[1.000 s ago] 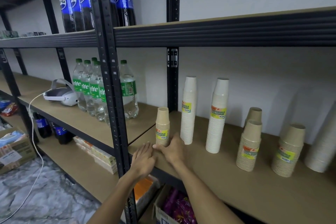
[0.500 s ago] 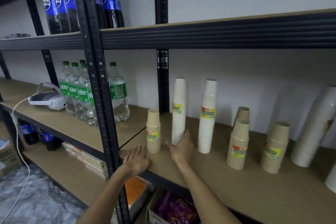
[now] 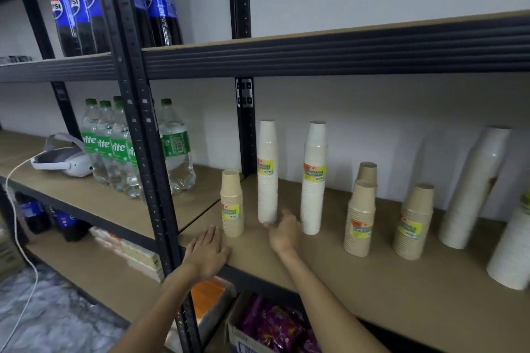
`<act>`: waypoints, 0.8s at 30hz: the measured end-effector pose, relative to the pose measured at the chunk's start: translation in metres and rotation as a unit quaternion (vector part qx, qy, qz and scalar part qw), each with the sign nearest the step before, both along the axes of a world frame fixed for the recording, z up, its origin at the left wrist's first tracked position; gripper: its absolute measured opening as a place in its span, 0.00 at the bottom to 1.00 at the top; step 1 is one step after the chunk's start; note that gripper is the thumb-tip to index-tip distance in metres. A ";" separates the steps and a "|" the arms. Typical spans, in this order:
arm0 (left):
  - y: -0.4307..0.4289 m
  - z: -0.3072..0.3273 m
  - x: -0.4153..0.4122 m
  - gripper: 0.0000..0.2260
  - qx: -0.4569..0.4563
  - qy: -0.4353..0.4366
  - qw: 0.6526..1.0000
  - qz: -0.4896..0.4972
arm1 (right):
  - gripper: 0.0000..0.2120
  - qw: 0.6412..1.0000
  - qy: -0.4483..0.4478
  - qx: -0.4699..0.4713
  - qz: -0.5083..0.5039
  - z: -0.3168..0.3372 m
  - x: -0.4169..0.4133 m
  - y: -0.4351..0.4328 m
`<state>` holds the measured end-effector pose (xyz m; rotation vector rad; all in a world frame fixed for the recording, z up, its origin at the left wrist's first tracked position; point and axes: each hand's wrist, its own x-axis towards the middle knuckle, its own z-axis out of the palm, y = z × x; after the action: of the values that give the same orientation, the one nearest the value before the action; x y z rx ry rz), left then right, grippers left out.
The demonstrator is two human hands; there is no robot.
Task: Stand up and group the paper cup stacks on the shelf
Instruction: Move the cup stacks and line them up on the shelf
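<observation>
1. Your right hand (image 3: 284,233) is at the foot of the upright tall white paper cup stack (image 3: 267,172), which stands just left of the grip. Blur hides whether the fingers clasp it.
2. Your left hand (image 3: 208,252) lies flat, fingers straight, on the brown shelf (image 3: 401,289) beside the short brown paper cup stack (image 3: 231,203).
3. A second ago the right hand was at the brown stack.

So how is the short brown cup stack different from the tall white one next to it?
The brown stack is short; the white stack is much taller. The brown stack stands nearer the front, the white stack further back. The right hand is at the white stack's base, not the brown stack's. Both stand upright with yellow labels.
</observation>
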<state>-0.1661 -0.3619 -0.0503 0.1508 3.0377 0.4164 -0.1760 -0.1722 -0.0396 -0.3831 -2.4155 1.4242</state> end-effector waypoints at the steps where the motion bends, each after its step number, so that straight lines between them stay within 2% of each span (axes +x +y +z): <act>1: 0.002 -0.001 0.005 0.28 -0.014 0.014 1.000 -0.001 | 0.17 1.000 0.006 -0.006 -0.001 -0.005 0.009 0.005; 5: 0.032 -0.007 0.037 0.27 -0.112 0.092 0.989 0.026 | 0.06 0.997 0.061 -0.013 -0.048 -0.014 0.046 0.036; 8: 0.082 0.000 0.066 0.17 -0.150 0.144 0.978 0.008 | 0.12 0.992 0.091 0.000 -0.092 -0.014 0.055 0.054; 12: 0.130 0.014 0.067 0.15 -0.074 0.163 0.981 -0.067 | 0.27 0.989 0.107 0.002 -0.100 -0.007 0.059 0.063; 15: 0.131 0.017 0.050 0.15 0.026 0.101 0.988 -0.110 | 0.37 0.993 0.087 0.008 -0.074 -0.005 0.054 0.065; 17: 0.127 0.014 0.045 0.17 0.050 0.083 0.990 -0.106 | 0.40 0.996 0.067 -0.010 -0.064 -0.003 0.044 0.067; 19: 0.126 0.011 0.044 0.19 0.061 0.088 0.990 -0.093 | 0.36 0.996 0.048 -0.034 -0.070 0.000 0.032 0.069; 22: 0.128 0.009 0.044 0.20 0.064 0.102 0.989 -0.086 | 0.23 0.996 0.028 -0.028 -0.080 0.002 0.017 0.071; 24: 0.129 0.010 0.043 0.19 0.063 0.105 0.988 -0.089 | 0.21 0.998 0.018 -0.016 -0.060 0.000 0.009 0.072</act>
<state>-0.1233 -0.2333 -0.0408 0.4987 3.1638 0.6147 -0.1675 -0.1002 -0.0395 -0.4971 -2.3022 1.4078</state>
